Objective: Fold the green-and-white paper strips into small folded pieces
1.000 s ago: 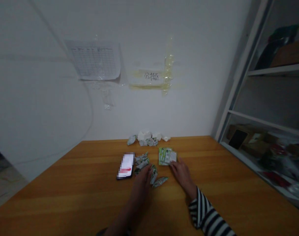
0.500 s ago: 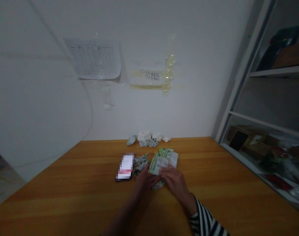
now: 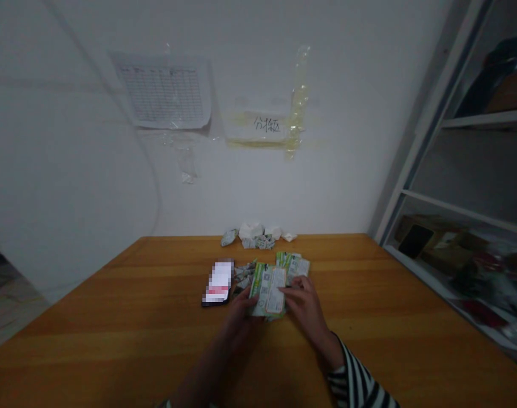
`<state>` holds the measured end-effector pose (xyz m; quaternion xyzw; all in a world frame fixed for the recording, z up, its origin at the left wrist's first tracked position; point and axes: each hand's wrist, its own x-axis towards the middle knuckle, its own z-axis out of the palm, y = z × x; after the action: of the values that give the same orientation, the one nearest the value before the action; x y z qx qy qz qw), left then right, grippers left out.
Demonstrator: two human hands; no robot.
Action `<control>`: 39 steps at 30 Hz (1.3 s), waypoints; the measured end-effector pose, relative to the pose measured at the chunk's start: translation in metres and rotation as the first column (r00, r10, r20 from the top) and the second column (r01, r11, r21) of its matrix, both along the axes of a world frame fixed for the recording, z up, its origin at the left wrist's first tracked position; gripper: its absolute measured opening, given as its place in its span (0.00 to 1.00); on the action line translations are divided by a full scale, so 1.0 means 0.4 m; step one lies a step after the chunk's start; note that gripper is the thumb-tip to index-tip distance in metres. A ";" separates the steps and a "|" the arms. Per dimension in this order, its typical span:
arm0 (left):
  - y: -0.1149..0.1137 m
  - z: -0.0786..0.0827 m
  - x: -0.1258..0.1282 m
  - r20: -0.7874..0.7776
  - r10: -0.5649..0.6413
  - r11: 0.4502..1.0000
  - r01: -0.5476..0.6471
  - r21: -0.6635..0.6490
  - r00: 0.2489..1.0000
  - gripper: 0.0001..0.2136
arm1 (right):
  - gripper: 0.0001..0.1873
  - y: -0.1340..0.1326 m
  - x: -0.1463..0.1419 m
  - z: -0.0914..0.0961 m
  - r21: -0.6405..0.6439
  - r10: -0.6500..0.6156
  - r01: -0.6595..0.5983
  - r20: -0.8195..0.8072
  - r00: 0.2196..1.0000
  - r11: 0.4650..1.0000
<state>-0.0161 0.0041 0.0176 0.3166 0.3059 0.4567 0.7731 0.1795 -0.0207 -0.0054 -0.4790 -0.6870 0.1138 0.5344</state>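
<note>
Phone [image 3: 219,280] lies beside crumpled wrappers [image 3: 242,273] — left hand [image 3: 238,315] and right hand [image 3: 305,306] grip packet [image 3: 267,290].

Above the far edge of the worktop [image 3: 114,317], a handwritten sign [image 3: 267,125] reads 分拣区, while print on the sheet [image 3: 165,93] and the held packet [image 3: 268,289] is illegible.

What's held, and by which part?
A green-and-white printed sheet, held by its lower-left edge in the left hand; the right hand meets its right edge, pinch unclear.
</note>
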 end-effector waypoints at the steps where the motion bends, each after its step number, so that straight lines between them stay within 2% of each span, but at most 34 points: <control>1: -0.005 0.007 0.000 0.017 -0.027 1.000 0.027 -0.004 1.000 0.20 | 0.14 0.001 0.002 0.000 -0.034 0.022 -0.024 -0.042 0.999 0.999; 4: -0.021 0.028 -0.005 0.061 -0.104 0.994 0.105 -0.010 0.993 0.19 | 0.11 0.001 0.002 0.008 -0.067 0.167 -0.179 -0.161 0.973 0.982; 7: -0.028 0.042 -0.012 0.059 -0.155 0.987 0.157 -0.030 0.986 0.15 | 0.06 -0.005 0.000 0.027 -0.068 0.302 -0.322 -0.204 0.931 0.944; 11: -0.027 0.041 -0.013 -0.055 -0.166 0.985 0.163 -0.049 0.985 0.16 | 0.05 -0.014 -0.006 0.043 -0.080 0.349 -0.372 -0.209 0.914 0.925; 13: -0.026 0.037 -0.008 -0.033 -0.120 0.993 0.119 -0.019 0.992 0.17 | 0.06 -0.017 -0.014 0.040 -0.079 0.318 -0.343 -0.226 0.921 0.936; 16: -0.025 0.035 0.005 0.075 -0.109 0.994 0.107 0.031 0.991 0.17 | 0.11 -0.018 -0.032 0.023 -0.141 0.117 -0.174 -0.344 0.932 0.974; 19: -0.026 0.037 0.020 0.106 -0.117 0.992 0.112 0.050 0.987 0.19 | 0.19 -0.018 -0.050 0.002 -0.225 -0.043 -0.063 -0.438 0.898 0.972; 23: -0.035 0.033 0.031 0.020 0.060 0.987 -0.063 0.149 0.998 0.22 | 0.20 -0.023 -0.069 -0.004 -0.252 -0.042 -0.092 -0.481 0.876 0.963; 27: -0.049 0.032 0.030 -0.072 0.089 0.963 -0.067 0.261 0.993 0.18 | 0.20 -0.035 -0.080 0.010 -0.271 -0.001 -0.181 -0.558 0.830 0.945; 35: -0.061 0.051 0.036 -0.065 0.188 0.972 -0.176 0.155 0.980 0.22 | 0.20 -0.049 -0.082 0.027 -0.247 -0.008 -0.131 -0.492 0.871 0.960; 39: -0.063 0.060 0.037 -0.074 0.201 0.970 -0.188 0.154 0.977 0.22 | 0.20 -0.055 -0.087 0.036 -0.238 0.014 -0.155 -0.505 0.863 0.959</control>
<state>-0.0014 -0.0212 0.0416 0.3607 0.3354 0.5370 0.6848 0.1449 -0.0427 0.0089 -0.4707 -0.5244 0.3496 0.6175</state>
